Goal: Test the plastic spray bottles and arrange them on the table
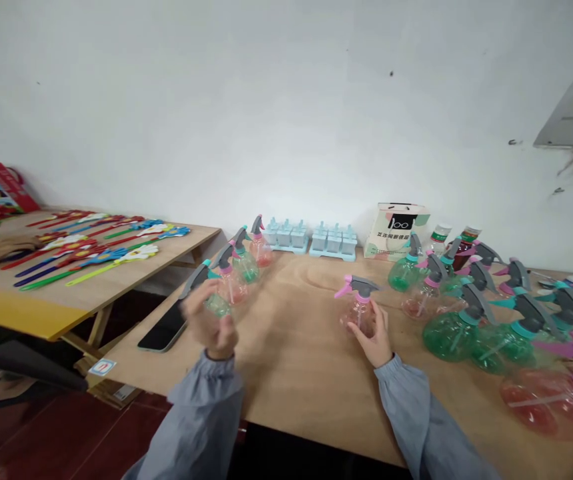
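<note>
My right hand is wrapped round the clear pink body of a spray bottle with a grey and pink trigger head, upright at the middle of the table. My left hand is blurred beside a green spray bottle with a grey and teal head. Its thumb and fingers are apart, and it partly hides that bottle. Just behind stand a pink spray bottle, a green spray bottle and another pink spray bottle, in a row.
A black phone lies at the table's left edge. Several spray bottles crowd the right side. Light-blue popsicle moulds and a printed box stand by the wall. The left table carries colourful hand-shaped strips.
</note>
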The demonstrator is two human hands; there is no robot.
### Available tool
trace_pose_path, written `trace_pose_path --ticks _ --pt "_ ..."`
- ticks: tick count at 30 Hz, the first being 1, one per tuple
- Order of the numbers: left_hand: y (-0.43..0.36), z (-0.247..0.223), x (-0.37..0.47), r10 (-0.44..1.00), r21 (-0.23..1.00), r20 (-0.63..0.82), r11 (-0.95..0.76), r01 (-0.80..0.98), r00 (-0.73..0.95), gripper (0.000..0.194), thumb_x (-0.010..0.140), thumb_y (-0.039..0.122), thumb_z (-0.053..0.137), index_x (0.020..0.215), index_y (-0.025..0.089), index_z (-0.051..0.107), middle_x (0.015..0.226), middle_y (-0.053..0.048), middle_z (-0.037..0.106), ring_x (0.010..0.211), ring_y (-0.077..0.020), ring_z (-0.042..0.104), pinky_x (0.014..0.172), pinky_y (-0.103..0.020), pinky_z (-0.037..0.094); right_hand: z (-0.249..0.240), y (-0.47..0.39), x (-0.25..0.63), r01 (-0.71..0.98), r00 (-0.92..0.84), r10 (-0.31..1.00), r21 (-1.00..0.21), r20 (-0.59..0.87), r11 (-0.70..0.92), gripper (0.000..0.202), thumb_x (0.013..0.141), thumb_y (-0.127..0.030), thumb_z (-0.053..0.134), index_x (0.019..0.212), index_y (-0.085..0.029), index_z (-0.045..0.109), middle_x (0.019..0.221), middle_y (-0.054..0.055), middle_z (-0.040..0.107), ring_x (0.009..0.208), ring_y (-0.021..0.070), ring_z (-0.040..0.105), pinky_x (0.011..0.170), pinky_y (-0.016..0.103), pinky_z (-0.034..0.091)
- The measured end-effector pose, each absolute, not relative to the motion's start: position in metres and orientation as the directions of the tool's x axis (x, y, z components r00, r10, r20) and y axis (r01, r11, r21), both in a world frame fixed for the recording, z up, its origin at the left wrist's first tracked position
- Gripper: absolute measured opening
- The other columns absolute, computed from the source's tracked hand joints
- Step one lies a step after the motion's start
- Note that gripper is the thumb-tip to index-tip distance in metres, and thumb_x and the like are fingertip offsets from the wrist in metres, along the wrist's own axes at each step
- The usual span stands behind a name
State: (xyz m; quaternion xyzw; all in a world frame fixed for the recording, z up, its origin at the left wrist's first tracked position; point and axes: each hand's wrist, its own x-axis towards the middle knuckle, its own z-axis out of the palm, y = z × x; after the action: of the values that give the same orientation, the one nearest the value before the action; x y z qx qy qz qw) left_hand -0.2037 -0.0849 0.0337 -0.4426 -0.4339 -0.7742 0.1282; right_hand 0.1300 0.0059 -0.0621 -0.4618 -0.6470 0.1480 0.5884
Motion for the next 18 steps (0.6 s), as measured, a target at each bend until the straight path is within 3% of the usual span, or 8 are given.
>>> trace_pose_path --ticks 1,3,5,8,12,18 --pt "-0.074 0.038 -0.181 0.403 0.598 0.796 -0.637 0.486 -0.452 0.051 0.081 0.065 0.053 0.106 0.022 0.06 0.115 -0.01 0.061 0.119 -0.0318 0.056 0.108 -0.05 0.04 -0.062 0.003 0.127 0.369 0.093 0.797 -0.764 0.597 0.529 0.08 0.071 -0.053 0.073 0.138 -0.02 0.045 0.125 0.013 0.051 0.122 0.0287 0.051 0.108 0.053 0.038" --pt "-0.05 0.044 -0.141 0.772 0.791 0.607 -0.563 0.239 -0.187 0.038 0.086 0.052 0.056 0.106 0.022 0.066 0.111 -0.009 0.067 0.113 -0.0283 0.06 0.106 -0.046 0.041 -0.059 -0.004 0.122 0.209 0.014 0.861 -0.844 0.508 0.494 0.08 0.069 -0.053 0.075 0.138 -0.022 0.047 0.13 0.013 0.052 0.125 0.0291 0.05 0.109 0.052 0.039" --pt "-0.026 0.041 -0.111 0.929 0.928 0.369 -0.368 -0.053 0.015 0.037 0.083 0.046 0.063 0.111 0.023 0.067 0.121 -0.009 0.066 0.117 -0.0275 0.059 0.106 -0.044 0.041 -0.053 -0.012 0.119 -0.019 -0.114 0.916 -0.923 0.384 0.384 0.079 0.069 -0.054 0.075 0.137 -0.025 0.048 0.134 0.013 0.054 0.128 0.0292 0.05 0.109 0.052 0.039" --pt "-0.003 0.027 -0.081 0.948 0.951 0.189 -0.111 -0.29 0.257 0.04 0.081 0.049 0.064 0.109 0.022 0.069 0.119 -0.011 0.068 0.114 -0.0301 0.062 0.098 -0.045 0.047 -0.041 -0.021 0.12 -0.318 -0.358 0.912 -0.945 0.2 0.082 0.074 0.071 -0.063 0.069 0.133 -0.026 0.053 0.131 0.015 0.061 0.123 0.0317 0.056 0.102 0.055 0.043" --pt "0.002 0.011 -0.055 0.855 0.856 0.142 0.147 -0.496 0.498 0.047 0.078 0.059 0.063 0.102 0.019 0.071 0.109 -0.014 0.071 0.107 -0.0306 0.065 0.079 -0.038 0.054 -0.027 -0.027 0.125 -0.371 -0.558 0.829 -0.905 0.04 -0.207 0.074 0.072 -0.075 0.053 0.118 -0.019 0.064 0.118 0.02 0.067 0.113 0.0374 0.063 0.091 0.063 0.046" --pt "-0.003 0.01 -0.038 0.89 0.765 0.076 0.238 -0.599 0.45 0.048 0.076 0.052 0.07 0.11 0.019 0.069 0.113 -0.012 0.071 0.103 -0.0272 0.068 0.078 -0.036 0.057 -0.02 -0.028 0.109 -0.384 -0.656 0.753 -0.838 -0.048 -0.388 0.066 0.077 -0.072 0.049 0.112 -0.02 0.066 0.116 0.016 0.069 0.111 0.0331 0.064 0.097 0.057 0.044"
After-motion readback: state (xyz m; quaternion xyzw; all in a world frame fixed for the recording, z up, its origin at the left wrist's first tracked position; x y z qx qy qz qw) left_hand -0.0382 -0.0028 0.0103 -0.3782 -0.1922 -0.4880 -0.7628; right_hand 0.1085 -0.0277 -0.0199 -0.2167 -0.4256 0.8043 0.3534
